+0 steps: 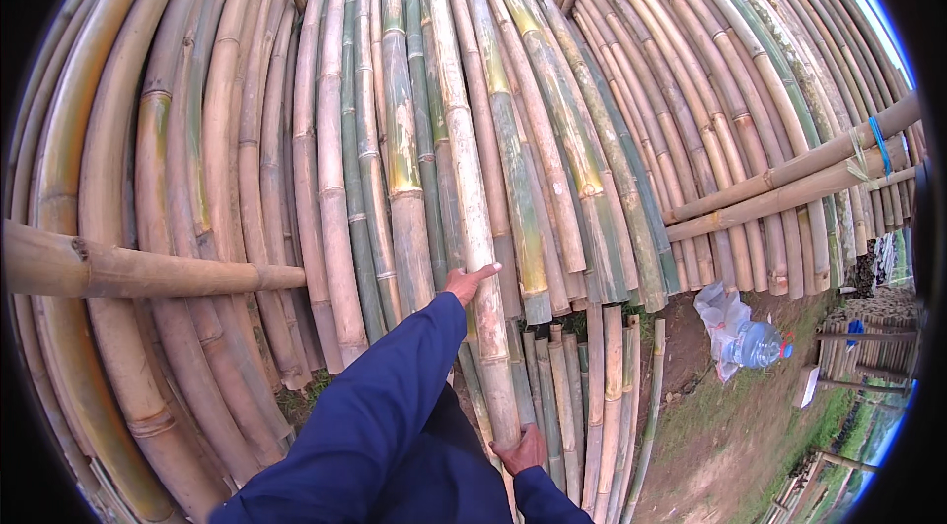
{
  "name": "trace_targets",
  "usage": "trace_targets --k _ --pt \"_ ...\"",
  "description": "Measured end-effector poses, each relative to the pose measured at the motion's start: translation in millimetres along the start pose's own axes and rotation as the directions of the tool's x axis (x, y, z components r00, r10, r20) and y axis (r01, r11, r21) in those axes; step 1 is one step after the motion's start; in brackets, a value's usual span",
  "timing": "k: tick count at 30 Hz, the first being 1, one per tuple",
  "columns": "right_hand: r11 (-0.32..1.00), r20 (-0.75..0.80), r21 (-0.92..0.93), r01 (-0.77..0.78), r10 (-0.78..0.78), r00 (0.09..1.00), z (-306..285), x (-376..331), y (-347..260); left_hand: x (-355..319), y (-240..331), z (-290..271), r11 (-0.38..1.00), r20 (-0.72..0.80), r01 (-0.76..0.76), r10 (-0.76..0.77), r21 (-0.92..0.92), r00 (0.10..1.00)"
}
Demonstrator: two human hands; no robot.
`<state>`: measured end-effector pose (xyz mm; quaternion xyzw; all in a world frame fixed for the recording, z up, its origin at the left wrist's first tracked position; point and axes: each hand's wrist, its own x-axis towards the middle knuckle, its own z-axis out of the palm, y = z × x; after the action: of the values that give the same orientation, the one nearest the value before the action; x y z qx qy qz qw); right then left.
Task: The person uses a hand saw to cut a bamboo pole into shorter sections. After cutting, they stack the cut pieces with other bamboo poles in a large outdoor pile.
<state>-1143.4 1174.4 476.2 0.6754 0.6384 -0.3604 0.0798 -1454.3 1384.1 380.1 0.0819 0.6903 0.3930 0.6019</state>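
Many long bamboo poles lean upright against horizontal rails, side by side. I hold one pale, yellowish bamboo pole point(462, 149) in the middle of the stack. My left hand point(468, 283), on an arm in a dark blue sleeve, is closed around the pole's left side at mid height, with the index finger pointing right across it. My right hand point(521, 449) grips the same pole lower down, close to my body. Shorter poles point(592, 396) stand just right of my right hand.
A thick horizontal bamboo rail point(148, 272) juts in from the left. Two crossed rails point(789, 179) on the right are tied with blue cord point(878, 144). A large plastic water bottle point(756, 344) lies on a white bag on the dirt and grass at lower right.
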Motion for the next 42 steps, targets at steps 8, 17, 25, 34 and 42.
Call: trace_targets --k 8,17,25,34,42 --pt "0.972 -0.056 -0.222 0.076 -0.091 0.994 39.7 -7.3 -5.2 -11.5 -3.6 0.4 0.994 -0.059 -0.003 -0.003 -0.111 0.998" --pt "0.962 -0.081 -0.216 0.166 -0.188 0.979 47.7 -43.1 28.8 -33.4 -66.5 -9.0 0.99 -0.087 -0.011 -0.001 -0.143 0.996" --pt "0.944 -0.031 -0.065 0.323 -0.325 0.945 38.0 2.8 -53.9 -8.7 16.4 -83.1 0.989 -0.275 -0.099 0.065 -0.112 0.959" --pt "0.947 0.035 0.031 0.321 -0.322 0.946 92.3 27.7 -163.3 9.8 59.1 -183.7 0.95 -0.22 -0.145 0.085 -0.276 0.972" --pt "0.915 -0.071 -0.197 0.352 -0.371 0.926 32.8 111.7 -177.7 -24.7 16.6 -201.9 0.884 -0.531 -0.377 0.187 -0.275 0.827"
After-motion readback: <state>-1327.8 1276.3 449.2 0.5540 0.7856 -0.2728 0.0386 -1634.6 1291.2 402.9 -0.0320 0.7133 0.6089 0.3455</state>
